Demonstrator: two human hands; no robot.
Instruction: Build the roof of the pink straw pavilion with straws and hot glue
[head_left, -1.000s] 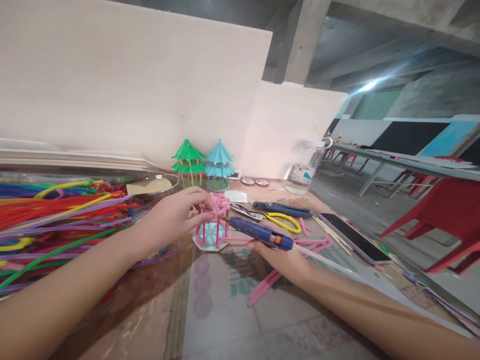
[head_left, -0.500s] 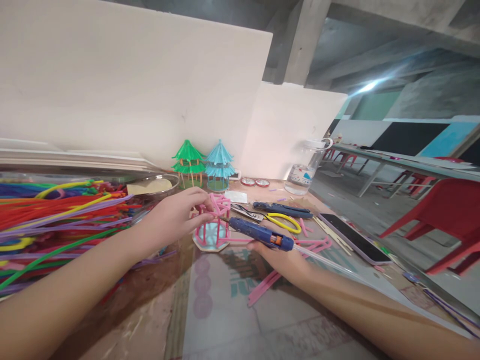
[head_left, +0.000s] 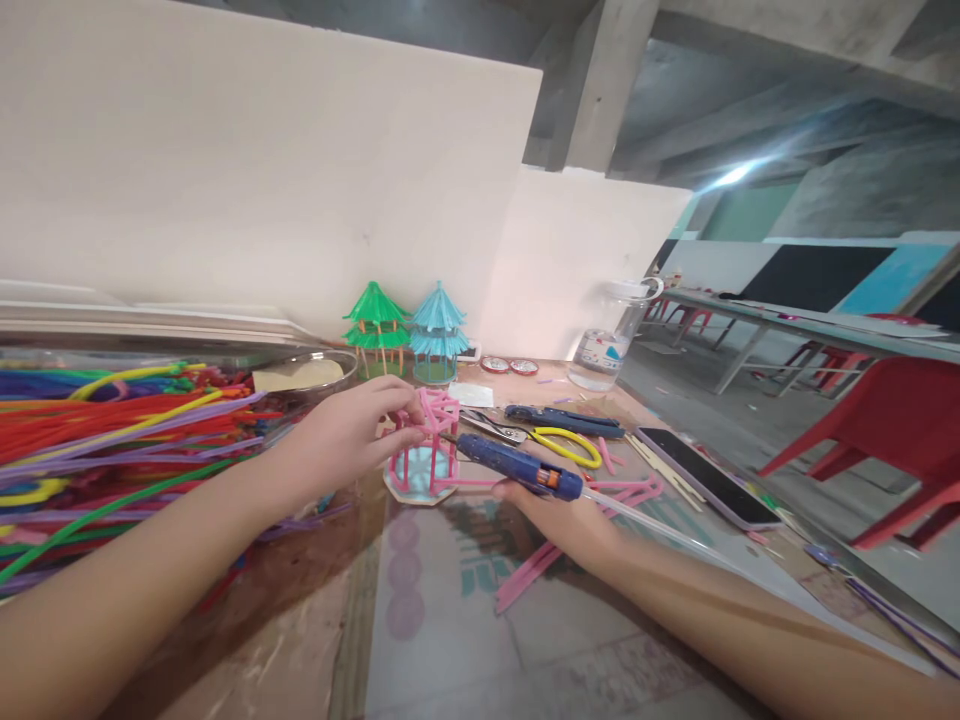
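Note:
A small pink pavilion frame (head_left: 433, 456) of pipe cleaners stands upright on a pale blue octagonal base with a light edge. My left hand (head_left: 352, 428) pinches its upper left part between thumb and fingers, which partly hide it. In my right hand (head_left: 555, 520) is a blue glue gun (head_left: 510, 463), its nozzle pointing left at the frame's upper right side. Whether the tip touches cannot be made out. A long clear glue stick (head_left: 660, 525) sticks out of the gun's back. Pink pipe cleaners (head_left: 529, 575) lie under and beside my right hand.
Behind stand a green pavilion (head_left: 375, 325) and a blue pavilion (head_left: 439, 330). Colourful pipe cleaners (head_left: 112, 440) are heaped at left. Yellow-handled scissors (head_left: 570, 447), a dark blue tool (head_left: 562, 418), a phone (head_left: 709, 477) and a water jug (head_left: 604, 345) sit to the right.

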